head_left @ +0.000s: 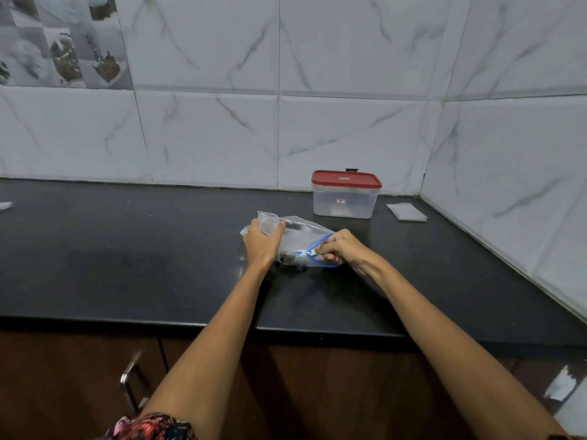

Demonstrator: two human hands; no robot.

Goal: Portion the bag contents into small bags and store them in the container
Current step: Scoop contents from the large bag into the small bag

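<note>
A clear zip bag (301, 241) with a blue zip strip lies on the black counter (127, 265), dark contents showing at its near side. My left hand (262, 244) grips a small clear bag (268, 222) that sticks up above my fingers, resting on the big bag's left end. My right hand (338, 247) pinches the blue zip edge at the bag's right end. Behind the bag, against the tiled wall, stands a clear plastic container (345, 198) with its red lid on.
A flat stack of small clear bags (406, 212) lies right of the container near the wall corner. A scrap of white plastic (4, 205) sits at the far left edge. Below the counter's front edge are brown cabinet doors with a metal handle (130, 382).
</note>
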